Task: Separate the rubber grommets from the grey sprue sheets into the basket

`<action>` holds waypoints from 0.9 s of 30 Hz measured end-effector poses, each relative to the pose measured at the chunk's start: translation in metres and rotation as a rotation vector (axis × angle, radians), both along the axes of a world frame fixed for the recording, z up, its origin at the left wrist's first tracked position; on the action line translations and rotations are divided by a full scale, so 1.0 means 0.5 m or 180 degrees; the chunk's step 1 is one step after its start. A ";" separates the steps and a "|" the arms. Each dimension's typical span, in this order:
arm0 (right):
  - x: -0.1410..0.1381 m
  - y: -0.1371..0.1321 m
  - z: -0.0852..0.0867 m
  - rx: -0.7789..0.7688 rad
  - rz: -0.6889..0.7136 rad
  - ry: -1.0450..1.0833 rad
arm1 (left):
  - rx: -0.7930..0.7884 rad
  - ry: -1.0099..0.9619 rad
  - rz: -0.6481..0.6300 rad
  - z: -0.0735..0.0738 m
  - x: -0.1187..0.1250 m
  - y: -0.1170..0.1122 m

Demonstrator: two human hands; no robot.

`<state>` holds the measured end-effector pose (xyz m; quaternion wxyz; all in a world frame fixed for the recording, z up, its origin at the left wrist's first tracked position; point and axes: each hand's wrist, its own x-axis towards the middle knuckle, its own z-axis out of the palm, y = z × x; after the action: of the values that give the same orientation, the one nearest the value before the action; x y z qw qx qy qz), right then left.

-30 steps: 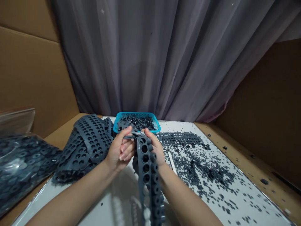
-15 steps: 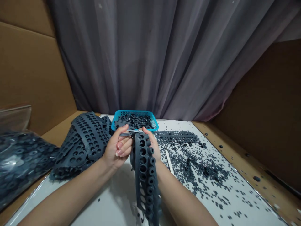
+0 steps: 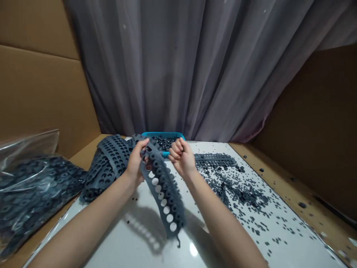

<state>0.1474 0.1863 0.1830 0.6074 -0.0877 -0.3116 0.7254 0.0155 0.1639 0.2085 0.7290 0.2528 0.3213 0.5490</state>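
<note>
A dark grey rubber sheet [image 3: 173, 190] hangs slantwise over the table, with a row of empty round holes along one edge and rows of ring-shaped washers still attached beside it. My left hand [image 3: 136, 160] is closed around its upper end. Apart from the sheet, my right hand [image 3: 182, 157] is raised with its fingers curled in; whatever they may hold is hidden. Just behind my hands stands a blue plastic basket [image 3: 163, 134] containing many small dark rubber pieces.
Punched rubber sheets [image 3: 108, 163] are heaped on the left, beside a clear bag [image 3: 41, 186] of washers. Another perforated strip [image 3: 216, 160] lies at the back right. Tiny dark bits [image 3: 245, 197] litter the white table [image 3: 117, 242]. Cardboard walls [image 3: 41, 89] flank a grey curtain [image 3: 167, 74].
My right hand has come off the sheet, moved right and curled up. The sheet, still in my left hand, has swung to a slant, its lower end further up in view.
</note>
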 end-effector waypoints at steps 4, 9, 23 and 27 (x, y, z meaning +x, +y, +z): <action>0.056 -0.063 0.000 0.0476 -0.0037 -0.0763 | 0.0226 0.0387 -0.0073 -0.027 -0.048 -0.049; 0.062 -0.161 0.017 0.1007 -0.0321 -0.2403 | 0.1315 0.1497 0.0441 -0.041 -0.065 -0.097; 0.039 -0.240 -0.080 0.2034 -0.0526 -0.5654 | 0.1219 0.2410 0.0143 -0.147 -0.054 -0.175; 0.024 -0.241 -0.102 0.2165 -0.0614 -0.5921 | 0.0981 0.1748 -0.0098 -0.168 -0.046 -0.195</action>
<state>0.1593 0.0660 0.1321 0.1706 -0.4678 -0.8467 0.1874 -0.0074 0.0663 0.1247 0.5763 0.5039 0.4153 0.4914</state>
